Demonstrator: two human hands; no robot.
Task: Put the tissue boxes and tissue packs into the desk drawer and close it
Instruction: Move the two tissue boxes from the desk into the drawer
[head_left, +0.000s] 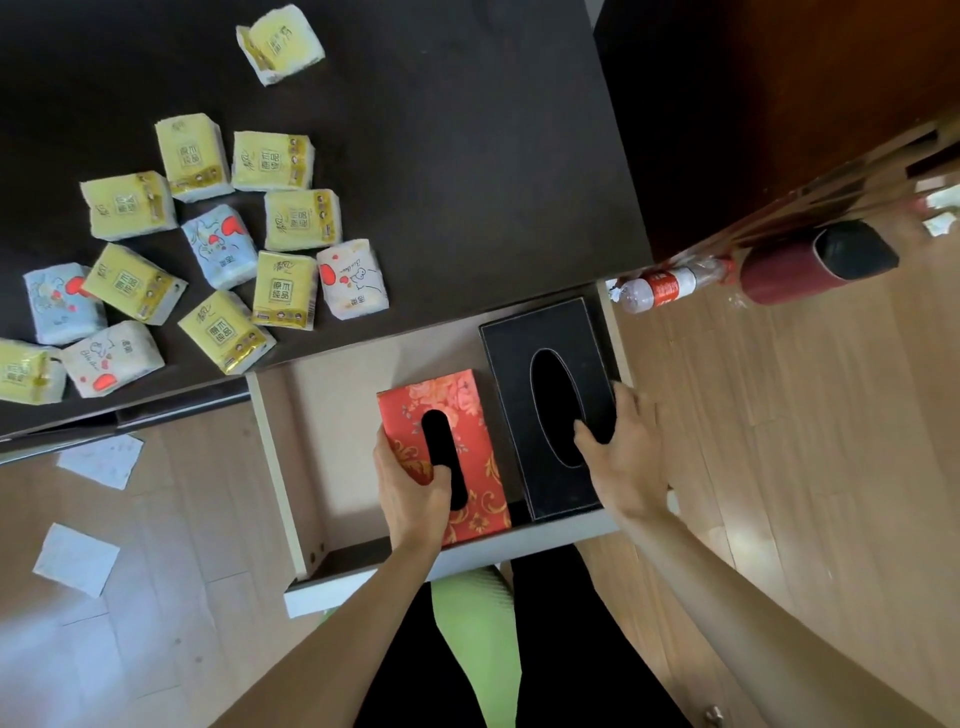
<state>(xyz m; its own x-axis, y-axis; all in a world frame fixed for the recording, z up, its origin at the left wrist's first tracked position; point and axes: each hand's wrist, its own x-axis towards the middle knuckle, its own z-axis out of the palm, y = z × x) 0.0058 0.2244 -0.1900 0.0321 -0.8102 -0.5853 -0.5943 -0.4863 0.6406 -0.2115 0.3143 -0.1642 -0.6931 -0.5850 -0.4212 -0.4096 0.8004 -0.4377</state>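
Dark desktop (467, 156) holds scattered tissue packs (208, 244) | open pale drawer (291, 467): my left hand (410, 493) grips red floral tissue box (441, 452), right hand (623, 457) grips black leather tissue box (545, 389) against right wall | left half free

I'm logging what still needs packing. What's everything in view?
yellow tissue packs: nine, yellow, on the desk
patterned tissue packs: four, pale blue or white with red, on the desk among the yellow ones
red tissue box: one, red floral, in the open drawer
black tissue box: one, black, in the drawer, right of the red one
bottle: one, clear with red label, on the floor
paper sheets: two, white, on the floor
left hand: gripping the red box
right hand: gripping the black box
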